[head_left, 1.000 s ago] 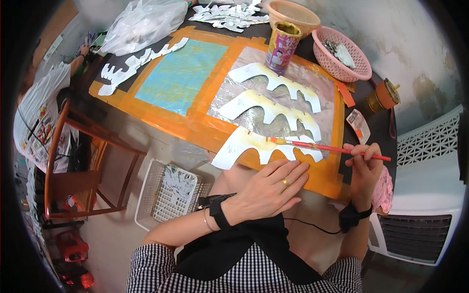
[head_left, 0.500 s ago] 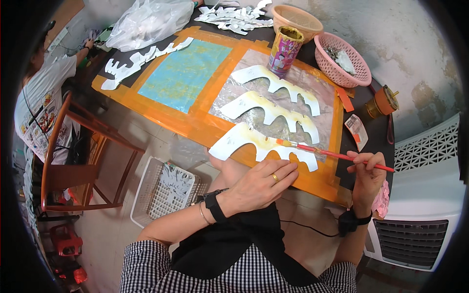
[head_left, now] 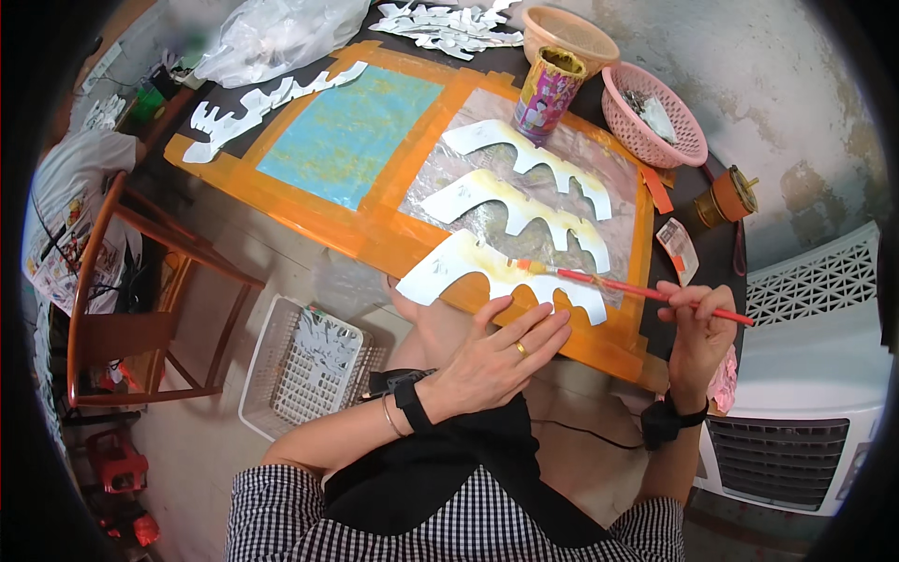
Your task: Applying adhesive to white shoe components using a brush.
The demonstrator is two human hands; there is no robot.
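Observation:
My right hand (head_left: 698,323) grips a red-handled paintbrush (head_left: 623,286) near its handle end. Its bristles touch the upper edge of the nearest white scalloped cutout (head_left: 454,267), where a yellowish smear shows. Along that cutout's lower edge lies my left hand (head_left: 510,347), fingers outstretched, a ring on one of them. Beyond it, a middle cutout (head_left: 468,197) and a far cutout (head_left: 478,138) lie roughly parallel on the clear plastic sheet, also smeared yellow along their upper edges. A printed purple can (head_left: 543,103), its rim coated with dried yellowish stuff, stands behind them.
Orange tape (head_left: 375,220) borders a blue panel (head_left: 351,140). More white cutouts (head_left: 440,33), a plastic bag (head_left: 281,42), a peach basket (head_left: 571,37), a pink basket (head_left: 653,112) and an amber jar (head_left: 726,197) surround it. Left are a wooden chair (head_left: 122,332) and another person (head_left: 80,215).
The brush tip has shifted slightly left along the nearest cutout's upper edge. My left hand's fingers have spread apart. The whole view has shifted a little.

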